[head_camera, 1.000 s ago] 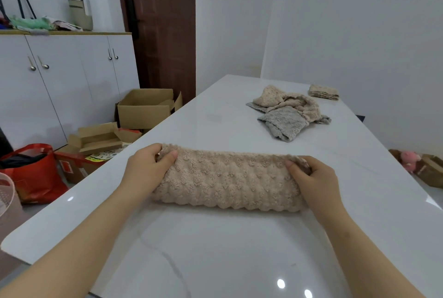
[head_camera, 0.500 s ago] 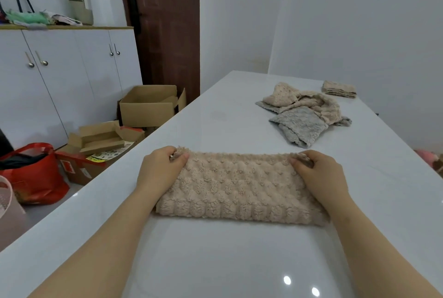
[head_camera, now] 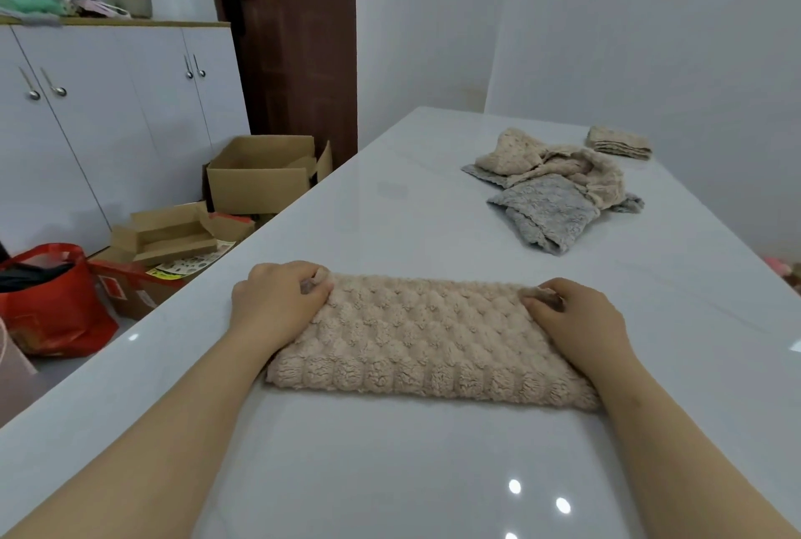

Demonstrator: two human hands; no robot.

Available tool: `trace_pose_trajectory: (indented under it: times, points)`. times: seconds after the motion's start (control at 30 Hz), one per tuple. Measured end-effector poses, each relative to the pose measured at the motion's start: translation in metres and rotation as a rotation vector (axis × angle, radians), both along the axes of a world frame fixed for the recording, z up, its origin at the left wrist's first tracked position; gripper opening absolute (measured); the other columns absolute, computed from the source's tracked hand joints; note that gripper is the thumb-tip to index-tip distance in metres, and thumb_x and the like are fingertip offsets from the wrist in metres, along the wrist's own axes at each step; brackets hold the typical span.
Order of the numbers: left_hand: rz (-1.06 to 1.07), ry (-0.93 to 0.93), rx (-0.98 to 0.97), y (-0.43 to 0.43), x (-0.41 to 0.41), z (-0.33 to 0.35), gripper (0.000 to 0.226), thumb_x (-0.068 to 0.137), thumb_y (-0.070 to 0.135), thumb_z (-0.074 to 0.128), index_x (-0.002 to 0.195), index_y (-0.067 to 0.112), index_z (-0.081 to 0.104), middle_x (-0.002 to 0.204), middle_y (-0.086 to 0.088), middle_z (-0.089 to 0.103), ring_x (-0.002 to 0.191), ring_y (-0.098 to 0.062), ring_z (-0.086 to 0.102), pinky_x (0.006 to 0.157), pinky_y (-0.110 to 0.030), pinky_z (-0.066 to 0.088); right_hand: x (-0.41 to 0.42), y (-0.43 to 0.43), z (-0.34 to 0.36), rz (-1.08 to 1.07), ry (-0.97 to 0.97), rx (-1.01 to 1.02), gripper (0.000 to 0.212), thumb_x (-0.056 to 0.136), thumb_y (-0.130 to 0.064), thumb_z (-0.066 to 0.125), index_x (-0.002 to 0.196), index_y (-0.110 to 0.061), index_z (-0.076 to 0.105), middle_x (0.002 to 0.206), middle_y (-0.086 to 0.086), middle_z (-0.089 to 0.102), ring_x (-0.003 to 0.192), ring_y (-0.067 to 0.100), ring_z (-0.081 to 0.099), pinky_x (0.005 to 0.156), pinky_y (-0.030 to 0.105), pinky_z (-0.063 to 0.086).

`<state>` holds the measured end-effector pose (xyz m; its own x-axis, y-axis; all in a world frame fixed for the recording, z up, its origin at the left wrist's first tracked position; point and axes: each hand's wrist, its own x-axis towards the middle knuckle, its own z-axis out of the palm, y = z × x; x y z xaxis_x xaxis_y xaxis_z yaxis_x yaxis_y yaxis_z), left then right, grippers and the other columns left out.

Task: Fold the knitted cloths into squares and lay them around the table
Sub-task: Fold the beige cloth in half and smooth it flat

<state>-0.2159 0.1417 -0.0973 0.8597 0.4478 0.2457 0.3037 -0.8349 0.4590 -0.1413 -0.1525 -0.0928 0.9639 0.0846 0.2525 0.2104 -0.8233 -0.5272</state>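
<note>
My left hand (head_camera: pixel 277 300) and right hand (head_camera: pixel 576 317) each pinched a far corner of the beige knitted cloth (head_camera: pixel 429 343), which lay folded into a long strip on the white table (head_camera: pixel 390 473) between them. Its long axis ran from one hand to the other, so each hand held one short end, neither nearer. The next fold, I judged, would carry one end across to the other, and nothing lay in that path. Well beyond my right hand sat a heap of unfolded cloths (head_camera: pixel 555 187), and past it one folded square (head_camera: pixel 620 142). Cardboard boxes (head_camera: pixel 260 183) stood off the table, beyond my left hand.
</note>
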Motion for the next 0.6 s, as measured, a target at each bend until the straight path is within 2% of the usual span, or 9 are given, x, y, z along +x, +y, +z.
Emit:
trace_pose_trajectory:
  times: [0.07, 0.13, 0.2, 0.27, 0.33, 0.4, 0.43, 0.5, 0.6]
  points:
    - [-0.055, 0.011, -0.014, 0.001, 0.000, 0.000, 0.021, 0.091, 0.040, 0.050, 0.089, 0.026, 0.065, 0.091, 0.006, 0.065, 0.106, -0.022, 0.052, 0.082, -0.034, 0.035, 0.000, 0.001, 0.001, 0.008, 0.027, -0.010, 0.011, 0.086, -0.034, 0.059, 0.087, -0.023, 0.060, 0.090, 0.005, 0.064, 0.102, 0.030, 0.055, 0.086, 0.037, 0.042]
    - [-0.108, -0.019, -0.091, 0.001, -0.001, 0.001, 0.015, 0.090, 0.035, 0.055, 0.094, 0.031, 0.068, 0.098, 0.007, 0.068, 0.107, -0.019, 0.055, 0.091, -0.037, 0.040, -0.001, 0.001, 0.001, 0.009, 0.030, -0.007, 0.015, 0.086, -0.032, 0.061, 0.093, -0.020, 0.064, 0.095, 0.006, 0.067, 0.103, 0.030, 0.055, 0.087, 0.038, 0.043]
    - [-0.152, -0.067, -0.176, 0.001, -0.002, 0.003, 0.010, 0.087, 0.029, 0.061, 0.090, 0.036, 0.068, 0.097, 0.009, 0.069, 0.104, -0.015, 0.057, 0.095, -0.038, 0.042, -0.001, 0.001, 0.001, 0.020, 0.016, -0.001, 0.016, 0.084, -0.030, 0.063, 0.095, -0.018, 0.066, 0.096, 0.006, 0.068, 0.103, 0.030, 0.056, 0.087, 0.040, 0.044]
    - [-0.173, -0.115, -0.202, -0.003, -0.005, 0.006, 0.013, 0.084, 0.025, 0.065, 0.081, 0.037, 0.065, 0.086, 0.010, 0.067, 0.091, -0.012, 0.058, 0.082, -0.028, 0.045, -0.001, 0.000, 0.001, 0.035, 0.006, 0.037, 0.013, 0.083, -0.027, 0.064, 0.091, -0.017, 0.067, 0.091, 0.006, 0.068, 0.098, 0.028, 0.057, 0.083, 0.038, 0.045]
    - [-0.157, -0.185, -0.263, -0.004, -0.006, 0.009, 0.011, 0.083, 0.023, 0.067, 0.077, 0.033, 0.065, 0.073, 0.009, 0.061, 0.073, -0.009, 0.054, 0.064, -0.019, 0.039, -0.003, -0.001, 0.004, 0.056, 0.000, 0.138, 0.004, 0.082, -0.022, 0.067, 0.081, -0.018, 0.065, 0.078, 0.001, 0.065, 0.086, 0.024, 0.058, 0.071, 0.028, 0.043]
    - [-0.123, -0.264, -0.489, -0.004, -0.007, 0.012, 0.010, 0.083, 0.016, 0.068, 0.078, 0.025, 0.068, 0.068, 0.007, 0.057, 0.062, -0.008, 0.049, 0.058, -0.020, 0.037, -0.006, -0.002, 0.007, 0.084, -0.013, 0.279, 0.010, 0.079, -0.017, 0.070, 0.073, -0.021, 0.063, 0.070, -0.005, 0.062, 0.075, 0.018, 0.056, 0.064, 0.019, 0.039]
    - [-0.123, -0.303, -0.666, -0.003, -0.008, 0.015, 0.011, 0.083, 0.012, 0.067, 0.078, 0.022, 0.068, 0.071, 0.002, 0.060, 0.064, -0.011, 0.052, 0.061, -0.023, 0.042, -0.008, -0.002, 0.009, 0.096, -0.007, 0.379, 0.011, 0.078, -0.015, 0.072, 0.072, -0.021, 0.065, 0.070, -0.005, 0.063, 0.073, 0.015, 0.056, 0.064, 0.019, 0.040]
    - [-0.121, -0.343, -0.964, -0.004, -0.010, 0.021, 0.010, 0.083, 0.006, 0.066, 0.080, 0.015, 0.067, 0.079, -0.006, 0.064, 0.074, -0.018, 0.058, 0.070, -0.030, 0.051, -0.010, -0.002, 0.011, 0.105, 0.036, 0.622, 0.010, 0.076, -0.012, 0.073, 0.073, -0.019, 0.068, 0.072, 0.002, 0.066, 0.071, 0.014, 0.058, 0.068, 0.024, 0.046]
    - [-0.118, -0.390, -1.145, -0.007, -0.013, 0.030, 0.010, 0.083, 0.003, 0.063, 0.076, 0.010, 0.064, 0.074, -0.005, 0.064, 0.069, -0.016, 0.061, 0.063, -0.025, 0.054, -0.012, 0.001, 0.018, 0.132, 0.159, 0.928, 0.013, 0.078, -0.005, 0.070, 0.070, -0.016, 0.069, 0.074, 0.008, 0.065, 0.076, 0.019, 0.061, 0.077, 0.033, 0.052]
